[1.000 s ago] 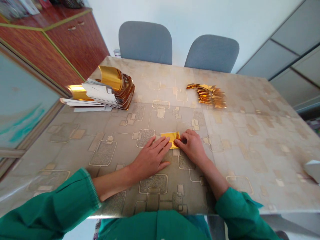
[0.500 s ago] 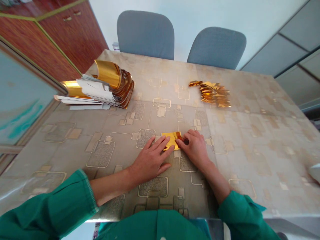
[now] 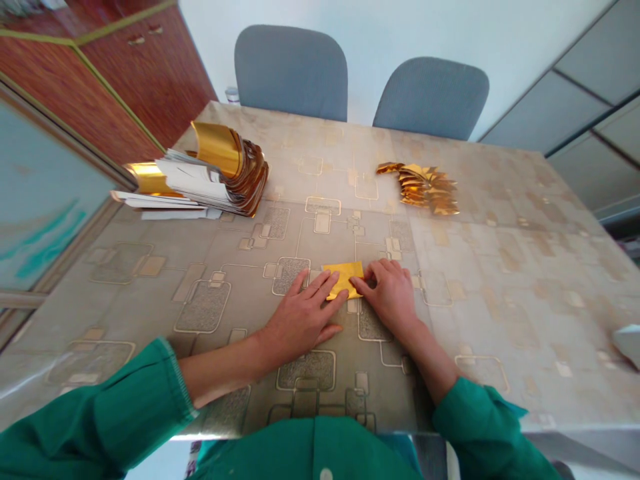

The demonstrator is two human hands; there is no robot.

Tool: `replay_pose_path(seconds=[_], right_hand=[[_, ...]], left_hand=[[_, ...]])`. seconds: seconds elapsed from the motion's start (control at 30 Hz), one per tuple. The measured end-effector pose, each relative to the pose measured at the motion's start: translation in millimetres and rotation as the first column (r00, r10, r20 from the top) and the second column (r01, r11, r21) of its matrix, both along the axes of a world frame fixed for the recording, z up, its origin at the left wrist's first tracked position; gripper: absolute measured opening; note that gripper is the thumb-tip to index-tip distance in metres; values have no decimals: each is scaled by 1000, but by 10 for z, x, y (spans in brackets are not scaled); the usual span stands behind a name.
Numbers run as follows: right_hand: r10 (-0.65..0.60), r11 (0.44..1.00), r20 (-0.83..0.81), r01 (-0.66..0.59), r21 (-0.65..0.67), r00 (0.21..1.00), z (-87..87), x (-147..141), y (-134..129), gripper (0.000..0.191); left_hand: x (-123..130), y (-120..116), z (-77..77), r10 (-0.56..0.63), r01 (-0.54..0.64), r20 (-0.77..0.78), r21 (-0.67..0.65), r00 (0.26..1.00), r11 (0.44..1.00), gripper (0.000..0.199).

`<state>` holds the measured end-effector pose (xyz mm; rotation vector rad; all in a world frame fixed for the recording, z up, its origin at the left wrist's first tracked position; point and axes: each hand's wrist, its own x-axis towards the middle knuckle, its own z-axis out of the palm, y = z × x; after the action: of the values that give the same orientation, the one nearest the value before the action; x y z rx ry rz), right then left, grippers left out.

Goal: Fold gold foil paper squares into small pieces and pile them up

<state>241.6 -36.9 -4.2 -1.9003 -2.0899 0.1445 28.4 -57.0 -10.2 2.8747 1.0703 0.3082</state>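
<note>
A small sheet of shiny gold foil paper [image 3: 351, 271] lies flat on the patterned tablecloth in front of me. My left hand [image 3: 305, 312] rests palm down with fingers spread, its fingertips pressing on the left part of the sheet. At the right edge, my right hand [image 3: 390, 293] has its thumb on the gold paper and its other fingers curled, pinching that edge. The fingertips of both hands cover parts of the sheet.
At the back left of the table [image 3: 320, 373] stands a thick curled stack of gold and white paper sheets [image 3: 220, 150]. Toward the back right lies a bunch of folded gold foil pieces [image 3: 425, 187]. Two grey chairs [image 3: 293, 73] stand behind the far edge.
The brownish reflection at the gold paper's right upper corner is gone, and the sheet now looks flatter and evenly yellow. Both hands stay in nearly the same place.
</note>
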Motion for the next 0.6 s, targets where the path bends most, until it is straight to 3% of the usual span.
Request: replay_pose_path(seconds=[0.13, 0.27, 0.37, 0.47, 0.6], right_hand=[[29, 1000, -90, -29, -1, 996, -27, 79, 40, 19], [176, 983, -320, -151, 100, 931, 27, 234, 3, 11], [388, 916, -237, -344, 206, 891, 89, 275, -141, 19], [522, 842, -73, -499, 203, 850, 81, 224, -305, 21], [514, 836, 4, -502, 220, 858, 5, 154, -391, 21]], left_hand=[[-6, 6, -3, -4, 4, -3, 3, 1000, 1000, 56], [-11, 11, -13, -6, 6, -10, 6, 1000, 1000, 56], [-5, 15, -11, -8, 8, -22, 12, 1000, 1000, 56], [5, 18, 7, -6, 7, -38, 17, 999, 1000, 55], [-7, 26, 23, -8, 9, -71, 9, 997, 1000, 55]])
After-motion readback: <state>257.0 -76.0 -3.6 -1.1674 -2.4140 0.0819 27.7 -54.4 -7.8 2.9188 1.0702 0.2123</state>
